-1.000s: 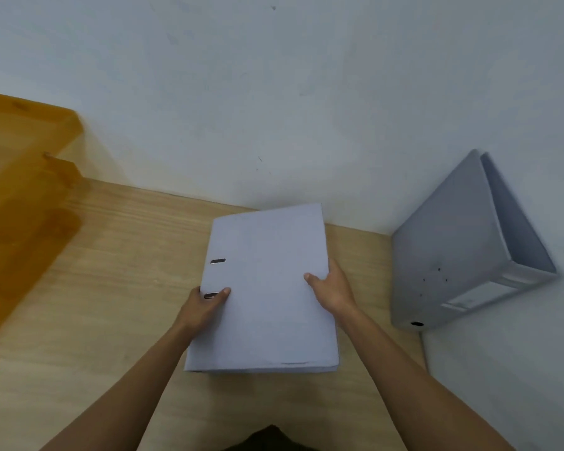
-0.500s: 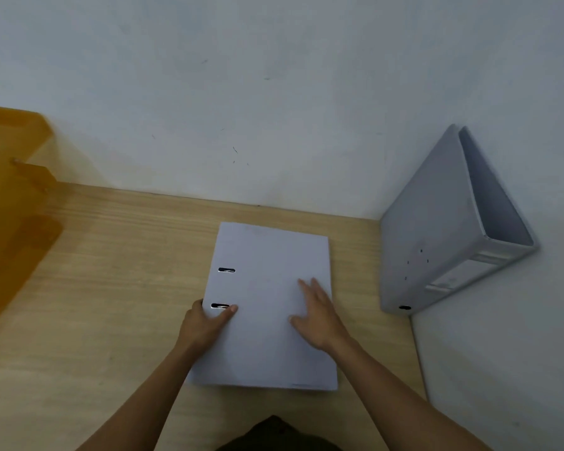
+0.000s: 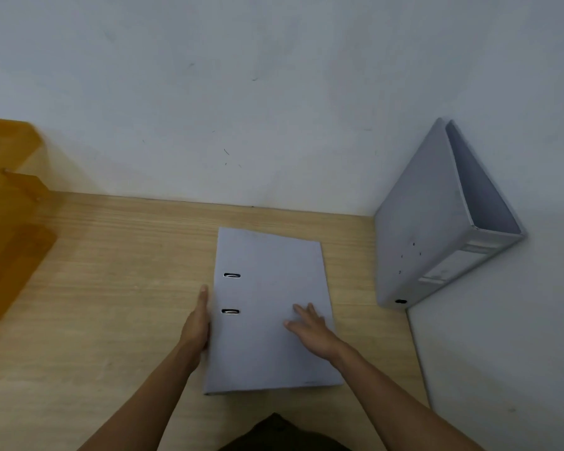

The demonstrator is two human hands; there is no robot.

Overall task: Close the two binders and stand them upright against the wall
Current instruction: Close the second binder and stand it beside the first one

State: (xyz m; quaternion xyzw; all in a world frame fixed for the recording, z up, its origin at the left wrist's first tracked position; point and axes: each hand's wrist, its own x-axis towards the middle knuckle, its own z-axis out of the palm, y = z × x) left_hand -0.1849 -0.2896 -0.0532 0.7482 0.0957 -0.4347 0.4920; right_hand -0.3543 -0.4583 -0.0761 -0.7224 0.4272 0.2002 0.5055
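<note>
A white binder (image 3: 271, 288) lies flat and closed on the wooden table (image 3: 111, 271), two metal slots showing near its left side. My left hand (image 3: 197, 323) rests against the binder's left spine edge, fingers straight. Flat on the cover's lower right part lies my right hand (image 3: 311, 330), fingers spread. A second grey binder (image 3: 417, 236) stands in the right corner, leaning on the right wall, its spine with a label facing me.
An orange, translucent tray stack (image 3: 10, 203) occupies the left edge of the table. The white back wall (image 3: 241, 109) runs behind the table; the right wall (image 3: 502, 336) meets the table's right edge.
The binder's cover has gone down flat onto the table. My left thumb has come off the cover and the hand now lies along the spine side. My right hand has flattened on top.
</note>
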